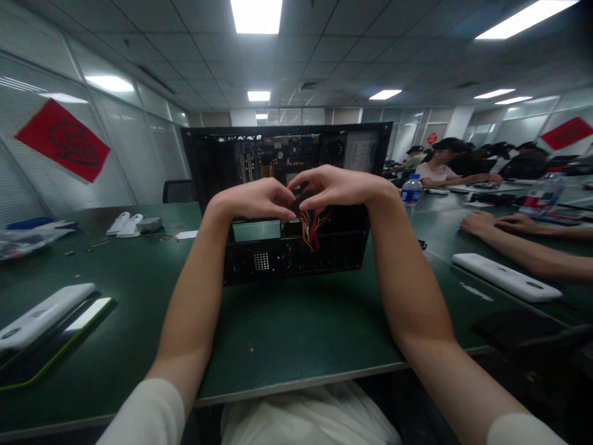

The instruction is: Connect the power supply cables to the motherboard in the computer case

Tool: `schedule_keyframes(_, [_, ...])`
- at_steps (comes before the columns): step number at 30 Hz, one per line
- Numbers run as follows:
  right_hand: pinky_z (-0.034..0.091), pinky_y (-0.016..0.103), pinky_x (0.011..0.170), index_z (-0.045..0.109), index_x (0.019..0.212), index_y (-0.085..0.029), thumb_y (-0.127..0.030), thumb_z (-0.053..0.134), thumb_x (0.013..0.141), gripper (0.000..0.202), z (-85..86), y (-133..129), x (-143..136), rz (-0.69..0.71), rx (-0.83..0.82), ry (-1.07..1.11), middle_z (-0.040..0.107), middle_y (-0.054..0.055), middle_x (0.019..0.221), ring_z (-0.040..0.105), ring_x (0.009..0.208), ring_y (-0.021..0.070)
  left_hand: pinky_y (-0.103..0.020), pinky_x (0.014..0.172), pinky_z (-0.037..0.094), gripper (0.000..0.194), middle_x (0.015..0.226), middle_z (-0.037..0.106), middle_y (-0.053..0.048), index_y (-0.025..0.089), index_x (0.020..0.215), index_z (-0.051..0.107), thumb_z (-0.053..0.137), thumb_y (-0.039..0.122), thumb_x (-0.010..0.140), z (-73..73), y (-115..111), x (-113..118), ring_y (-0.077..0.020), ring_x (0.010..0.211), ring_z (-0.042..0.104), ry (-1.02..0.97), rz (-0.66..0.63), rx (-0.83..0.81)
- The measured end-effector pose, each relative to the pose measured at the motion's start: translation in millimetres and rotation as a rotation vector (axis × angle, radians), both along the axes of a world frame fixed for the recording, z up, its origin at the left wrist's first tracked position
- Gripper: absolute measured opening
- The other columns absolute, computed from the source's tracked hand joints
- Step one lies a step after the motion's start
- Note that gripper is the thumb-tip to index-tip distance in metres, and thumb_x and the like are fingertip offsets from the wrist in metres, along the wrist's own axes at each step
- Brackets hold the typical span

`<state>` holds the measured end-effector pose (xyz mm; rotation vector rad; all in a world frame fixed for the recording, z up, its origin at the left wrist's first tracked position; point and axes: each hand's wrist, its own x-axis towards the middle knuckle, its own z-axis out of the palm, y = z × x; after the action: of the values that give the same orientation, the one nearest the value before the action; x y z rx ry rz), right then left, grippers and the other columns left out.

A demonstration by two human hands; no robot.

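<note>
A black computer case (296,259) stands open on the green table, its circuit board (287,153) showing inside. Both hands are at the middle of the case, their fingertips close together. My left hand (259,199) has its fingers bent around part of a small dark piece at the top of a bundle of coloured wires (312,230). From the right, my right hand (340,185) curls over the same dark piece with thumb and fingers. The wires hang down below the fingers, in front of the case's lower edge. What exactly the fingertips grip is partly hidden.
On the green table (296,334) at the left lie a white device (46,315), a green-edged phone (69,340) and small white items (125,224). To the right are a water bottle (411,188), another white device (506,276) and another person's hands (491,224).
</note>
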<state>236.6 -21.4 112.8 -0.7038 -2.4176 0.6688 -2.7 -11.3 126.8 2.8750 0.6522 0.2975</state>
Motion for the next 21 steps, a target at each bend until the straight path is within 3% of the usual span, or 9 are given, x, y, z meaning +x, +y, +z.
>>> schedule_keyframes(5, [0.060, 0.021, 0.062, 0.074, 0.124, -0.019, -0.031, 0.085, 0.083, 0.044, 0.9, 0.0, 1.4, -0.019, 0.079, 0.046, 0.075, 0.002, 0.097, 0.070, 0.079, 0.0149, -0.025, 0.059, 0.041, 0.028, 0.071, 0.068, -0.001, 0.015, 0.087, 0.076, 0.069, 0.042, 0.089, 0.3, 2.6, -2.8, -0.0124, 0.061, 0.057, -0.059, -0.017, 0.037])
schedule_keyframes(10, [0.057, 0.020, 0.058, 0.068, 0.135, -0.016, -0.034, 0.083, 0.086, 0.054, -0.5, 1.8, -0.3, -0.010, 0.094, 0.021, 0.073, 0.001, 0.087, 0.067, 0.074, 0.0143, -0.027, 0.068, 0.047, 0.029, 0.083, 0.074, -0.003, 0.015, 0.100, 0.080, 0.074, 0.039, 0.085, 0.1, 8.9, -7.2, -0.0156, 0.074, 0.064, -0.119, 0.000, 0.050])
schedule_keyframes(16, [0.054, 0.020, 0.056, 0.064, 0.139, -0.013, -0.033, 0.082, 0.088, 0.058, -1.8, 6.5, -2.0, 0.012, 0.145, 0.033, 0.070, -0.001, 0.080, 0.063, 0.068, 0.0129, -0.027, 0.069, 0.049, 0.032, 0.088, 0.077, -0.004, 0.015, 0.100, 0.080, 0.077, 0.042, 0.083, -1.1, 11.3, -9.9, -0.0173, 0.078, 0.067, -0.160, 0.029, 0.031])
schedule_keyframes(21, [0.059, 0.022, 0.062, 0.070, 0.131, -0.017, -0.032, 0.081, 0.087, 0.048, -2.7, 6.2, -0.7, -0.037, 0.106, 0.052, 0.075, 0.003, 0.094, 0.068, 0.078, 0.0157, -0.031, 0.076, 0.052, 0.035, 0.095, 0.079, -0.007, 0.014, 0.105, 0.081, 0.079, 0.041, 0.083, -2.5, 10.7, -7.3, -0.0199, 0.086, 0.070, -0.219, 0.055, 0.081])
